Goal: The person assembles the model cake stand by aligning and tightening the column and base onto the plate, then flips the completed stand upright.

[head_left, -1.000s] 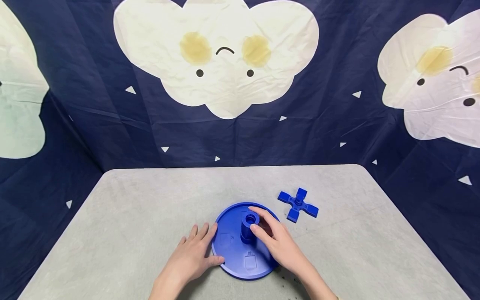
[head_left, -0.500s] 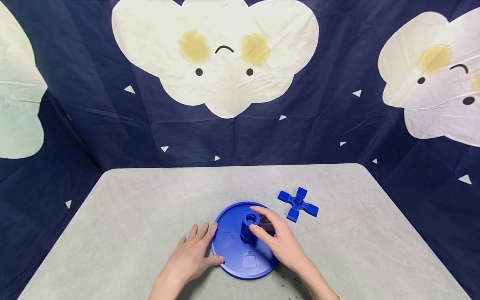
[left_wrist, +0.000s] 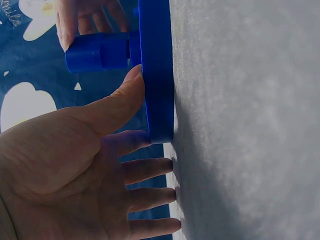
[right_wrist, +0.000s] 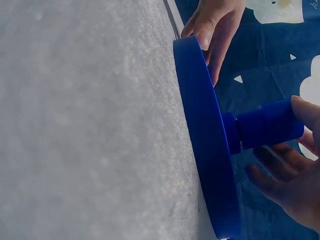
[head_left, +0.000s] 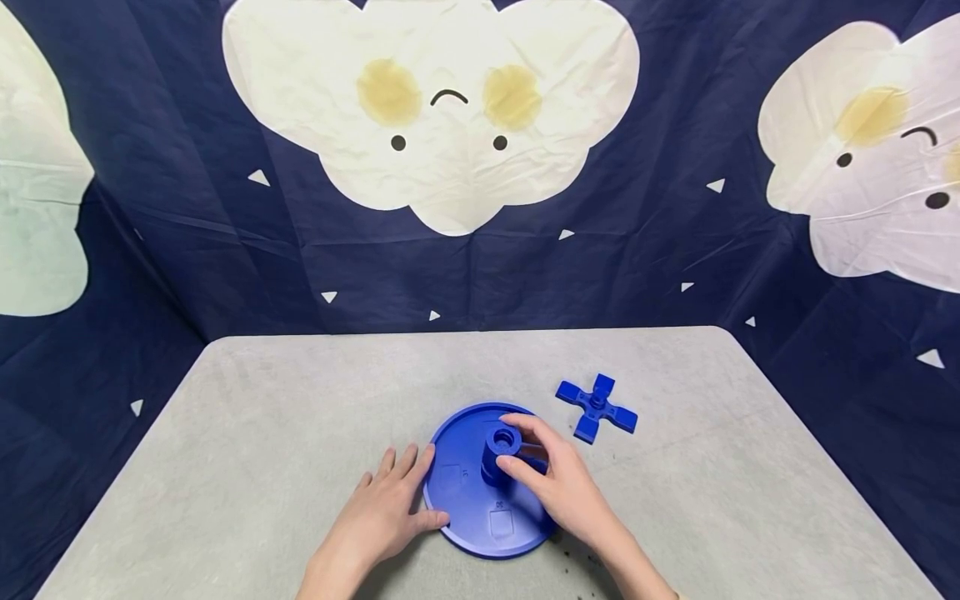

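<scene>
A round blue disc (head_left: pixel 468 525) with a raised rim lies on the table, a short collar (right_wrist: pixel 231 132) at its centre. On this collar stands a blue hollow tube (head_left: pixel 493 458), leaning slightly, with a narrow gap showing at the joint in the right wrist view. My right hand (head_left: pixel 562 483) pinches the tube's upper end between thumb and fingers; its other fingers are spread beside the tube. My left hand (head_left: pixel 382 508) rests at the disc's left side, thumb on the rim and index finger against the edge, the fingers straight. The remaining left fingertips (left_wrist: pixel 172 194) touch or nearly touch the table.
A blue cross-shaped piece (head_left: pixel 597 408) with a central peg lies behind and right of the disc. The grey table (head_left: pixel 300 400) has rounded far corners. Dark blue cloth (head_left: pixel 480 275) with clouds hangs around it. Small dark specks lie near my right wrist.
The tube's top has shifted slightly to the right, and my right thumb has slid a little down and left on it. My left hand and the disc have stayed put.
</scene>
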The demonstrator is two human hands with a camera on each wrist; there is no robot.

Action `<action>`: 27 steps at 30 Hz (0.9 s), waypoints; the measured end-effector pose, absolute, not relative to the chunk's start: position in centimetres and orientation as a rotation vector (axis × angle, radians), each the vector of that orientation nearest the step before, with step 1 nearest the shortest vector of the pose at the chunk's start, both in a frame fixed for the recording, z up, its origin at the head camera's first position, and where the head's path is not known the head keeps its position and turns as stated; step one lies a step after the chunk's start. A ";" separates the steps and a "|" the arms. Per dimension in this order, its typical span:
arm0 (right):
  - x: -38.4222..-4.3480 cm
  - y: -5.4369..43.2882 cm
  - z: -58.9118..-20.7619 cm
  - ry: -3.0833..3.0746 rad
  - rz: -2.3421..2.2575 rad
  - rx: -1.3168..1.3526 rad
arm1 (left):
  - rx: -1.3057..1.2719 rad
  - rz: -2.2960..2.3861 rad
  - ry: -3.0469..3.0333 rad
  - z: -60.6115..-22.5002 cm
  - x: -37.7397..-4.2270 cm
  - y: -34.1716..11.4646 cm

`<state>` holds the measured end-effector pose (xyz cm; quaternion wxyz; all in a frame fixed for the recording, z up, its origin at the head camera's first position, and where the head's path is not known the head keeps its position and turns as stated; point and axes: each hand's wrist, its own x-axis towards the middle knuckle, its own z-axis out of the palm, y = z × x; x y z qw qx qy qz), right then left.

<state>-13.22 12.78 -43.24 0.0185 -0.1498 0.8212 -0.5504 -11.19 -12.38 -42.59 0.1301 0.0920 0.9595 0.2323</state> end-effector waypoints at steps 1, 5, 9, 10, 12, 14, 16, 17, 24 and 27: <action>-13.2 12.8 -43.2 2.554 -1.707 -0.453 | 0.267 0.675 2.788 -42.6 -11.2 -12.4; -13.2 12.9 -43.1 2.560 -1.711 -0.453 | 0.268 0.672 2.790 -42.6 -11.2 -12.4; -13.1 13.1 -42.8 2.565 -1.704 -0.511 | 0.273 0.669 2.798 -42.6 -11.2 -12.4; -13.1 13.1 -42.7 2.563 -1.702 -0.524 | 0.274 0.671 2.801 -42.6 -11.2 -12.4; -13.1 13.2 -42.7 2.557 -1.691 -0.546 | 0.276 0.673 2.805 -42.6 -11.2 -12.4; -13.1 13.2 -42.7 2.544 -1.690 -0.551 | 0.277 0.674 2.806 -42.6 -11.2 -12.4; -13.1 13.1 -42.8 2.538 -1.694 -0.538 | 0.274 0.674 2.802 -42.5 -11.2 -12.4; -13.1 13.0 -42.8 2.538 -1.698 -0.521 | 0.273 0.674 2.801 -42.5 -11.2 -12.4; -13.2 12.8 -43.0 2.571 -1.719 -0.446 | 0.267 0.668 2.792 -42.6 -11.2 -12.4; -13.2 13.0 -43.1 2.555 -1.736 -0.512 | 0.262 0.678 2.790 -42.6 -11.2 -12.4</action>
